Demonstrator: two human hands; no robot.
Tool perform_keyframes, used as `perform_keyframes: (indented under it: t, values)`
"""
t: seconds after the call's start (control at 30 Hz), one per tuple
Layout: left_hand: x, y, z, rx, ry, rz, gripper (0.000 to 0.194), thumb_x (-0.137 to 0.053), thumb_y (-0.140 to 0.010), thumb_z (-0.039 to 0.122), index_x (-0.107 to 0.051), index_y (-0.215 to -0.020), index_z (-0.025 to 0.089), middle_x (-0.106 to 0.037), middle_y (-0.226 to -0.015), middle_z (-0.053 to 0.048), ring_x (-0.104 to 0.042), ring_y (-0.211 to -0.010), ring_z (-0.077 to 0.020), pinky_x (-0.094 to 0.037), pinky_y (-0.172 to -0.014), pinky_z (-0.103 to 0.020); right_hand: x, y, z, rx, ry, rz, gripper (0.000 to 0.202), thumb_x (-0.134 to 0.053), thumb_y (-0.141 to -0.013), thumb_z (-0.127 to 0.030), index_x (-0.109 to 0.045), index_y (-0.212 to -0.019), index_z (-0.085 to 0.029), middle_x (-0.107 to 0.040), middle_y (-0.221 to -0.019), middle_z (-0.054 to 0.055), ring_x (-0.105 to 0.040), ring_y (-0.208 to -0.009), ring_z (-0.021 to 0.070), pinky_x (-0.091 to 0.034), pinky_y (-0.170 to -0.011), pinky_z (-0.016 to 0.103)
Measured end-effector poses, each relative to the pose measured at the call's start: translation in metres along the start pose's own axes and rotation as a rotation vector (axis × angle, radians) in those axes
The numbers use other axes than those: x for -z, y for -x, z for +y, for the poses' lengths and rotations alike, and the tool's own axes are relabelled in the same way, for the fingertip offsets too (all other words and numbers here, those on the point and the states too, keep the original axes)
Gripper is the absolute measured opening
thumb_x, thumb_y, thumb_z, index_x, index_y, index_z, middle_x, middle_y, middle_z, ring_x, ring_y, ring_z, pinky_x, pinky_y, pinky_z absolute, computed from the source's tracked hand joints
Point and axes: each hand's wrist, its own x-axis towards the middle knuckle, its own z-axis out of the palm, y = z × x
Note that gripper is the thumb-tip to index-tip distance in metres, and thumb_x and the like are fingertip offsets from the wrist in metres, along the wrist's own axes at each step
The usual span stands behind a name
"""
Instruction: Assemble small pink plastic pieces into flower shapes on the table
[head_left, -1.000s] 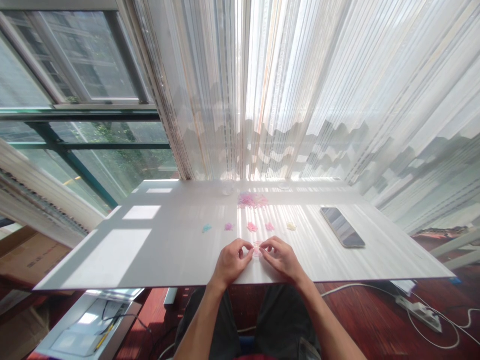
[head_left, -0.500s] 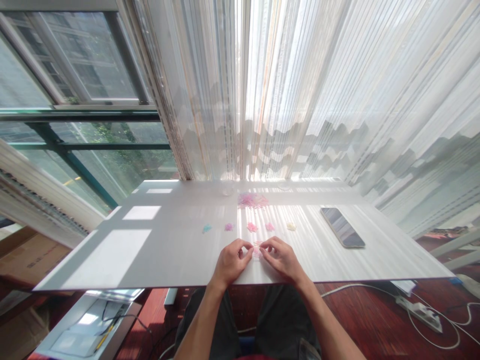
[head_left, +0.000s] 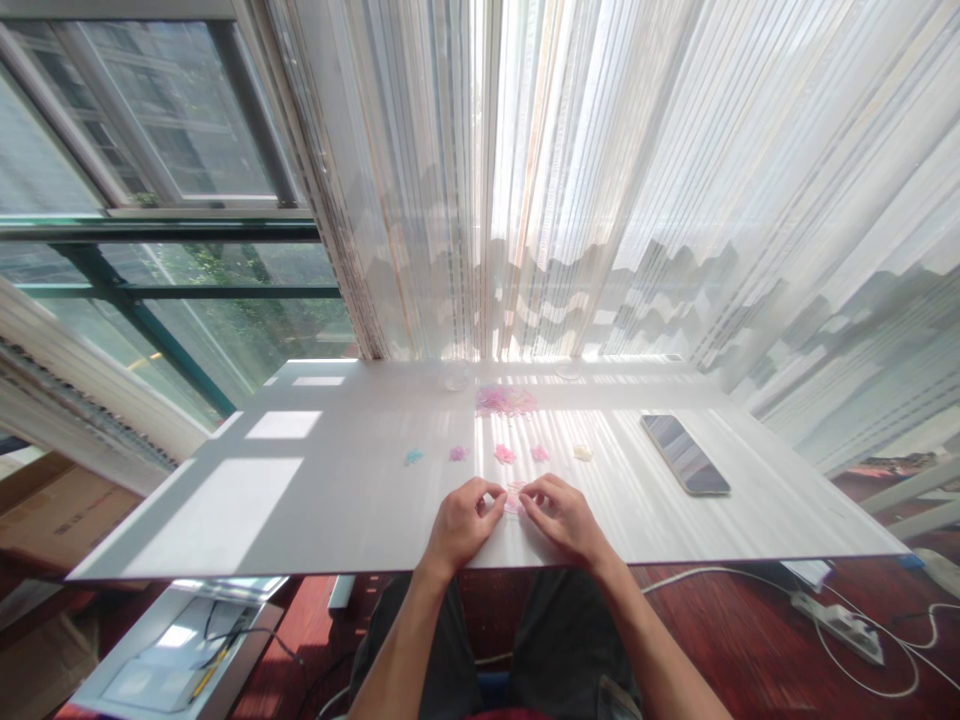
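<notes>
The left hand [head_left: 466, 515] and right hand [head_left: 562, 515] faced each other near the front edge of the white surface [head_left: 360, 500], thumb and forefinger of each bent close together. Between their fingertips lay a little cluster of pale pink pieces [head_left: 514, 498]; the pieces were too small and washed out by the sun to tell whether either hand pinched one or merely touched it.

Just beyond, five small heaps stood in a row, well apart: blue [head_left: 413, 457], purple [head_left: 457, 454], deeper pink [head_left: 504, 454], light pink [head_left: 540, 454] and pale yellow [head_left: 583, 453]. Behind them spread a larger pinkish pile [head_left: 507, 401], and a phone [head_left: 685, 455] lay to the right.

Working pieces this fine seemed to call for a light pinch with the very tips, both hands kept low so that anything slipping would fall only a little way. Short, slow finger movements looked safer than sweeps of the wrist, which might have scattered the cluster or knocked the nearest heaps together. Tilting the hands outward would probably have left a clearer view between them.
</notes>
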Motion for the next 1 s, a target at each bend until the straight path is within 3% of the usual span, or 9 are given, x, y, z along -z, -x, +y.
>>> perform_keyframes:
  t: [0.17,0.37,0.63,1.0]
  values:
    - [-0.001,0.000,-0.001,-0.001,0.010,-0.004,0.015,-0.060,-0.091,0.031,-0.071,-0.089,0.020,-0.073,-0.086,-0.003,-0.060,-0.063,-0.0129,-0.049,-0.065,-0.024,0.000,-0.001,-0.001,-0.041,0.003,0.056,0.021,-0.057,-0.095,-0.034,-0.071,-0.087,-0.022,-0.067,-0.078,0.004,-0.062,-0.070,0.0179,-0.052,-0.067,0.030]
    - [-0.001,-0.001,-0.002,-0.001,0.026,-0.006,0.014,-0.059,-0.092,0.029,-0.069,-0.089,0.020,-0.072,-0.085,-0.002,-0.057,-0.061,-0.0121,-0.048,-0.065,-0.024,0.007,-0.015,0.019,-0.279,0.050,0.338,0.028,-0.058,-0.092,-0.043,-0.074,-0.086,-0.021,-0.075,-0.082,0.007,-0.066,-0.065,0.0210,-0.052,-0.063,0.033]
    - [-0.001,-0.001,0.000,-0.008,0.017,0.004,0.013,-0.059,-0.092,0.027,-0.069,-0.086,0.020,-0.072,-0.082,-0.002,-0.057,-0.061,-0.0120,-0.046,-0.063,-0.023,0.013,-0.038,0.033,-0.326,0.287,0.277,0.026,-0.057,-0.089,-0.035,-0.075,-0.083,-0.018,-0.072,-0.080,0.008,-0.065,-0.067,0.0218,-0.050,-0.072,0.036]
    - [-0.001,0.000,0.001,0.001,0.003,0.003,0.013,-0.060,-0.092,0.027,-0.069,-0.084,0.020,-0.071,-0.080,-0.001,-0.058,-0.061,-0.0122,-0.046,-0.064,-0.023,0.009,-0.032,0.036,-0.357,0.291,0.322,0.022,-0.058,-0.085,-0.032,-0.073,-0.081,-0.017,-0.072,-0.078,0.007,-0.066,-0.069,0.0206,-0.049,-0.072,0.033]
